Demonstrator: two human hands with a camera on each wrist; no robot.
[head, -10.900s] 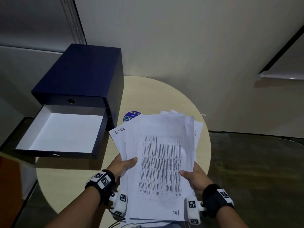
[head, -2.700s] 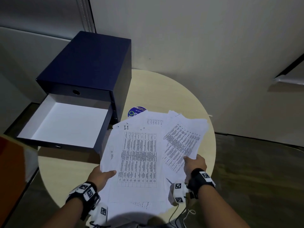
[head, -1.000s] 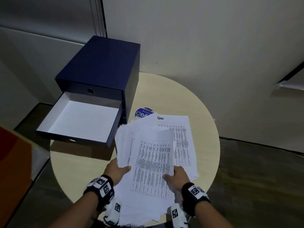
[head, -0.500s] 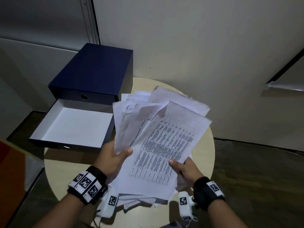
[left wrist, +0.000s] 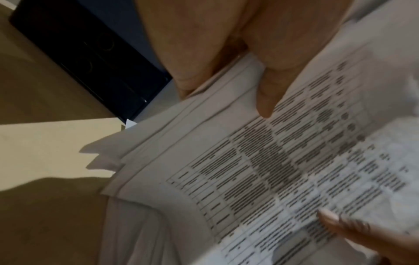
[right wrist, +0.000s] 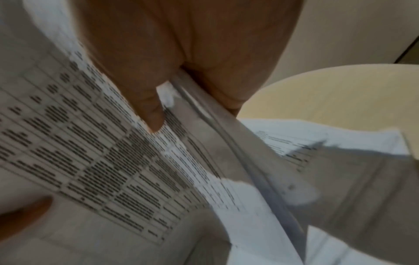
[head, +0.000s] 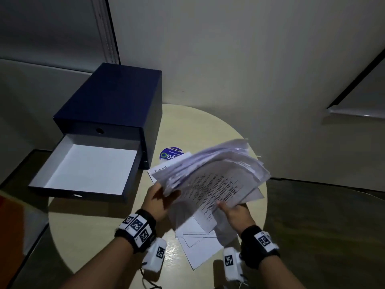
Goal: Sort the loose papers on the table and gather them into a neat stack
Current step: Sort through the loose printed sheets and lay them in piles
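A: Half a second back the bundle of printed sheets (head: pixel 214 178) faced the camera; now it's swung flatter above the round table (head: pixel 200 126), blurred

B: Grip?

A: Left hand (head: pixel 160 200) and right hand (head: pixel 236 211) each pinch its near edge. Not squared yet; more loose sheets (head: pixel 200 247) lie beneath

B: The print?

A: Unreadable, and the blue sticker (head: pixel 169 156) is half hidden

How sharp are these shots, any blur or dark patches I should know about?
Head view: dim, the lifted papers motion-blurred, hard shadows on the table. Left wrist view: printed rows smeared, left hand soft. Right wrist view: right hand and sheets streaked, text unreadable.
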